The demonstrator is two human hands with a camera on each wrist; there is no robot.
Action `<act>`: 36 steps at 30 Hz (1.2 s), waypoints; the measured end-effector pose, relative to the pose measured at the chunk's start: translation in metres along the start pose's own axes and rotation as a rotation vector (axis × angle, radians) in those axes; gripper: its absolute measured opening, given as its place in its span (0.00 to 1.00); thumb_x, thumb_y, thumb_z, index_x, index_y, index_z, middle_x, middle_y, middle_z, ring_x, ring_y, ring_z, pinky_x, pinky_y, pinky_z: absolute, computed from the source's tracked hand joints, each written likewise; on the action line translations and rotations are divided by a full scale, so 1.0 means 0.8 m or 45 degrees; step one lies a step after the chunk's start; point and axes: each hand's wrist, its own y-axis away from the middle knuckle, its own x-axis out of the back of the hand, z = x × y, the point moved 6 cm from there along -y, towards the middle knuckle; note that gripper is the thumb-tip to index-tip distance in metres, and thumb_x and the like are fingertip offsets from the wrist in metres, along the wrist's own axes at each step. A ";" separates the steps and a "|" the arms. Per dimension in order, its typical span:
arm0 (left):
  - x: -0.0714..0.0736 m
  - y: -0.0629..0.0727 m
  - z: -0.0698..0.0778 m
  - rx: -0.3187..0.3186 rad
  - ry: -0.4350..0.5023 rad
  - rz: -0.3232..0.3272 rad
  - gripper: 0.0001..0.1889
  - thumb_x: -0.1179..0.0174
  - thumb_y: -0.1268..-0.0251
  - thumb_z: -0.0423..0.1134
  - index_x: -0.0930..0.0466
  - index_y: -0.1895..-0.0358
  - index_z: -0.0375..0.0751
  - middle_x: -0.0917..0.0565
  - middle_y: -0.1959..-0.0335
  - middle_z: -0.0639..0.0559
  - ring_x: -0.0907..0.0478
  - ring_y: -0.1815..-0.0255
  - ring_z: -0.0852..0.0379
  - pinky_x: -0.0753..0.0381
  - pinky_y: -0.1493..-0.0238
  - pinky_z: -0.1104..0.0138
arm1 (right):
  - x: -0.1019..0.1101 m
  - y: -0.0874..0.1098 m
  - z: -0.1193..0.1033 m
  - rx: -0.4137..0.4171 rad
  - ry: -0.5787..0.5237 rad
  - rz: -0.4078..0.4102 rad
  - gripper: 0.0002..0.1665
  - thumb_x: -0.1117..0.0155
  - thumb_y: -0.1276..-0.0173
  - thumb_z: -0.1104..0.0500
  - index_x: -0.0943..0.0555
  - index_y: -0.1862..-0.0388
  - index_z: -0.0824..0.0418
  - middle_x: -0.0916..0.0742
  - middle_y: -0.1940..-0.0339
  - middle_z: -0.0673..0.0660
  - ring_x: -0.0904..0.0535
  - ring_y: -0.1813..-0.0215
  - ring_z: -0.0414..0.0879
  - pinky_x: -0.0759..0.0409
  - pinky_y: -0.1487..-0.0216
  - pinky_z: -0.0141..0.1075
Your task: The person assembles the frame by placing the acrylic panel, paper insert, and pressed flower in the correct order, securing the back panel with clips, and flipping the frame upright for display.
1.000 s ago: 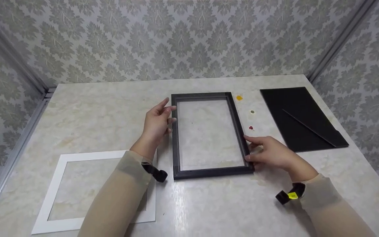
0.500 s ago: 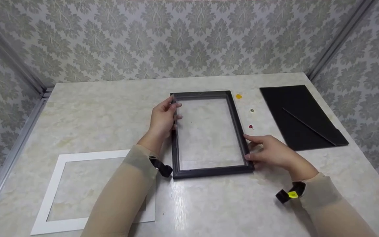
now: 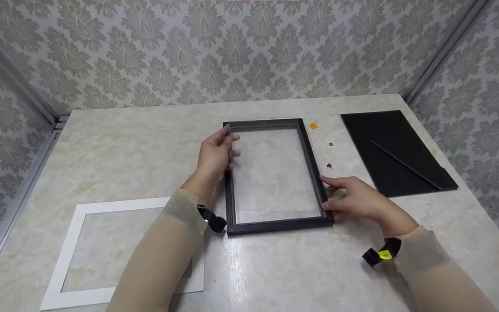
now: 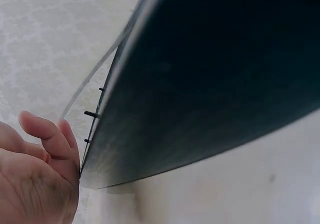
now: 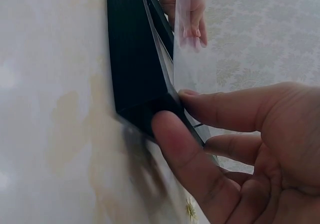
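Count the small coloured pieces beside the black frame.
3, between the black frame and the black board: orange piece farthest, greenish piece midway, red piece nearest the person. Others may be hidden.

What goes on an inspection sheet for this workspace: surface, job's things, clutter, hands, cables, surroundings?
Surface: pale marbled tabletop, glare near the front.
Job's things: black frame between the hands; clear sheet beside it, seating unclear.
Clutter: white mat, partly hidden by the left arm; black panel at right; orange piece, green-and-white piece and red piece between frame and panel.
Hands: left hand at the frame's left side, grip unclear; right hand grips its right side.
Cables: nothing seen.
Surroundings: patterned walls, metal corner rails.
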 end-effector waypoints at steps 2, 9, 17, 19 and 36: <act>-0.001 0.000 0.000 -0.011 0.008 -0.011 0.29 0.52 0.04 0.39 0.38 0.08 0.57 0.14 0.28 0.52 0.14 0.60 0.61 0.23 0.77 0.74 | 0.000 0.000 0.000 0.004 -0.008 0.000 0.52 0.21 0.26 0.65 0.36 0.09 0.65 0.15 0.35 0.73 0.09 0.64 0.41 0.05 0.60 0.35; -0.001 0.000 -0.001 -0.023 0.014 -0.014 0.29 0.52 0.04 0.39 0.37 0.08 0.56 0.14 0.28 0.49 0.14 0.61 0.60 0.24 0.78 0.75 | 0.000 -0.001 0.003 0.010 -0.009 0.011 0.52 0.21 0.27 0.66 0.35 0.09 0.66 0.15 0.37 0.72 0.09 0.64 0.41 0.05 0.60 0.35; 0.000 0.001 -0.003 -0.003 0.046 -0.018 0.30 0.52 0.04 0.40 0.38 0.08 0.57 0.15 0.25 0.47 0.15 0.61 0.60 0.24 0.76 0.73 | 0.000 -0.001 0.003 0.015 -0.020 0.003 0.52 0.21 0.27 0.66 0.35 0.09 0.67 0.15 0.37 0.72 0.09 0.65 0.41 0.04 0.59 0.36; 0.000 0.001 -0.002 -0.008 0.042 -0.021 0.30 0.52 0.04 0.40 0.38 0.08 0.57 0.15 0.25 0.47 0.15 0.62 0.60 0.24 0.77 0.73 | 0.000 0.000 0.002 0.014 -0.016 0.002 0.52 0.21 0.26 0.66 0.36 0.09 0.66 0.15 0.37 0.72 0.09 0.65 0.41 0.05 0.60 0.35; -0.003 0.004 0.006 -0.025 0.048 -0.047 0.30 0.53 0.04 0.40 0.40 0.07 0.52 0.17 0.23 0.46 0.15 0.63 0.62 0.23 0.75 0.74 | -0.001 0.000 0.001 0.020 -0.038 -0.020 0.52 0.22 0.26 0.67 0.37 0.08 0.65 0.15 0.36 0.72 0.12 0.67 0.39 0.05 0.62 0.35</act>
